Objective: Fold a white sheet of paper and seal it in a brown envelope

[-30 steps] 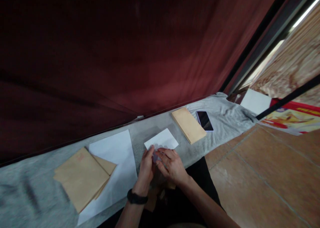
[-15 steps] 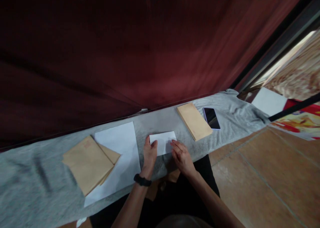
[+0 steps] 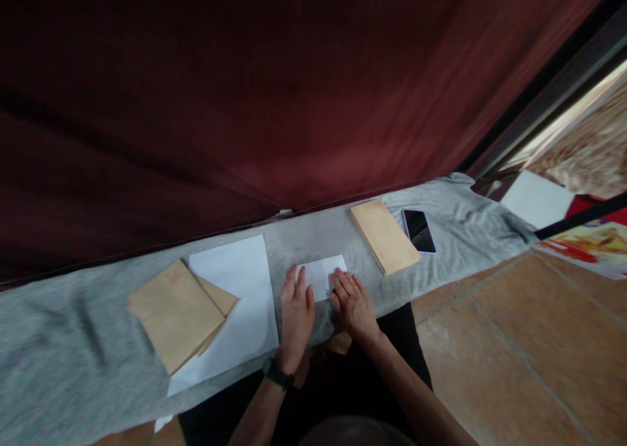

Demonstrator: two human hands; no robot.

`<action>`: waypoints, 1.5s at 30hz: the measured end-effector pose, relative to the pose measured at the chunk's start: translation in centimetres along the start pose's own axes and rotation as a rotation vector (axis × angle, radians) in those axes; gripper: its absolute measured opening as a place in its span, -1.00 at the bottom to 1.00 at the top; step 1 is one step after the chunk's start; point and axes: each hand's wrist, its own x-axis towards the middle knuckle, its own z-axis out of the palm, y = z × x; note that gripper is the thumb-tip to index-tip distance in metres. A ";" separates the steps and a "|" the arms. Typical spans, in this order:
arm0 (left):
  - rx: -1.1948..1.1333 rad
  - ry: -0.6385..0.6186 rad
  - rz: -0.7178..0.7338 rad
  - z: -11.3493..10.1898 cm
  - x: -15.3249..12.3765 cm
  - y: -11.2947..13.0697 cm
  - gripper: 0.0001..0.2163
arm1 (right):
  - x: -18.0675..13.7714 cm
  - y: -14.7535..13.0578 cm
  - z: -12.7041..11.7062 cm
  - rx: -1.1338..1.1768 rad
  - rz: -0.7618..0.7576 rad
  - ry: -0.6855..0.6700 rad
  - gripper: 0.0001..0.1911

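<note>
Down at the near edge of the grey cloth (image 3: 73, 341): left hand (image 3: 296, 312) laid flat, palm down, fingers straight and together, closed on nothing, fingertips pressing the left end of a small folded white paper (image 3: 323, 271). Right hand (image 3: 353, 302) likewise spread flat, gripping nothing, fingers over the paper's near right corner. Paper lying flat on the cloth between the two hands, just beyond the palms. Black watch (image 3: 278, 374) on the left wrist. Just left of the left hand, a large white sheet (image 3: 230, 283), with a stack of brown envelopes (image 3: 174, 312) overlapping its left side. Right of the paper and farther back, a second brown envelope stack (image 3: 385, 236), a dark phone (image 3: 419, 230) just beside it. Behind everything, a maroon curtain (image 3: 245, 106); at right, tiled floor (image 3: 514, 341).
</note>
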 end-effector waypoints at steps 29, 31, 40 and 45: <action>0.391 -0.216 0.210 -0.2 -4.3 -0.5 -0.42 | -0.8 0.4 0.2 -0.073 -0.158 -0.031 -0.34; 0.394 -0.197 0.179 -0.3 -4.5 -0.7 -0.41 | -1.1 1.0 0.1 -0.091 -0.142 -0.027 -0.34; 0.362 -0.203 0.154 0.0 -2.7 0.4 -0.43 | -1.4 1.4 -0.1 -0.082 -0.094 -0.032 -0.34; 0.356 -0.278 0.198 0.9 -0.8 1.0 -0.46 | -1.4 1.3 -0.1 -0.083 -0.079 -0.032 -0.36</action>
